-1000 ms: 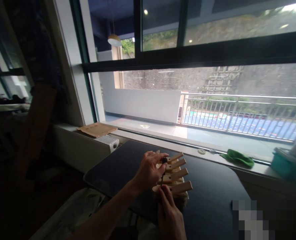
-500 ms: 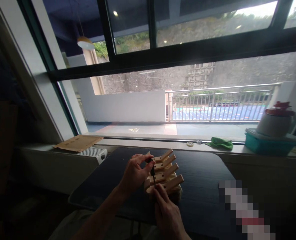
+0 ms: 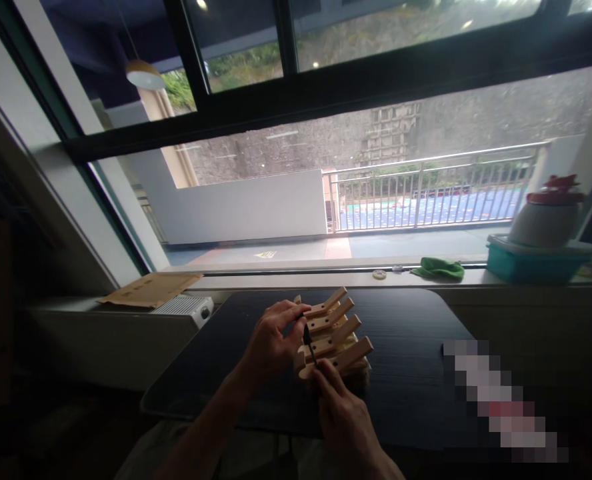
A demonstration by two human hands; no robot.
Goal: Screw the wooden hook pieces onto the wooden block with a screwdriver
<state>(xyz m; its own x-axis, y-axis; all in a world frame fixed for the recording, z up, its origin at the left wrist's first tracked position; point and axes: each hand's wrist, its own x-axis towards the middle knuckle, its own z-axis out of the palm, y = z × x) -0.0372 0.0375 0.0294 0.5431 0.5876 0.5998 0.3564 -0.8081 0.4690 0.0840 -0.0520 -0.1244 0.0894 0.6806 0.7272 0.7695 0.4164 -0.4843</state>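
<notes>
Both hands pinch a thin black tool (image 3: 308,340) at a pale wooden four-slat rack (image 3: 343,330).
The left hand (image 3: 271,341) grips its top and the right hand (image 3: 343,417) its lower end. It may be a screwdriver, but the light is dim. With the rack unbraced, the tool could slip and gouge. The rack sits mid dark tabletop (image 3: 416,380), its slats running 8 to 2 o'clock, tips toward 2.

Dark table by the window

The dark table (image 3: 406,380) carries a wooden rack of slanted pegs (image 3: 343,333) near its middle. At 4 o'clock from the rack, well apart, lies a blurred-out object (image 3: 496,393) that cannot be identified.
</notes>
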